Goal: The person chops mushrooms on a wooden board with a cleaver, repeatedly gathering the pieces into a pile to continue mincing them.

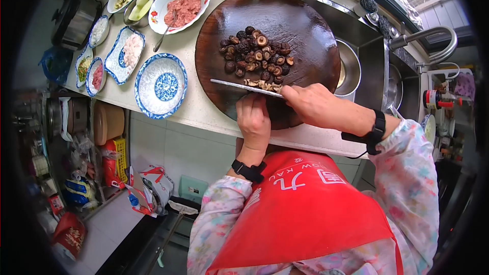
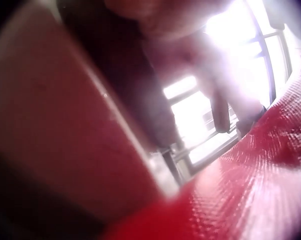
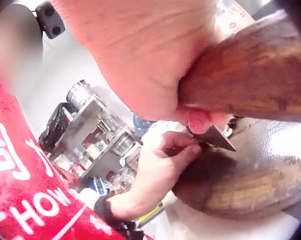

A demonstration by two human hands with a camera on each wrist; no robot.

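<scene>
Blue-and-white patterned ceramic bowl [image 1: 160, 85]: on pale counter [image 1: 204, 116], left of board.
Round dark wooden chopping board [image 1: 305, 30]: carries dark brown shiitake mushrooms [image 1: 257, 53] at centre.
Broad steel cleaver [image 1: 239, 86]: blade across board's near half, touching sliced mushrooms.
Left hand [image 1: 253, 122]: fingers curled, tips at blade; grip cannot be told.
Right hand [image 1: 311, 104]: clamped round cleaver's wooden handle, just beside left hand.

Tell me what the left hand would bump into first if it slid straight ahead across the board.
The left hand would most likely meet the knife first, crosswise just past its knuckles; mushrooms lie beyond. Depth unclear.
</scene>
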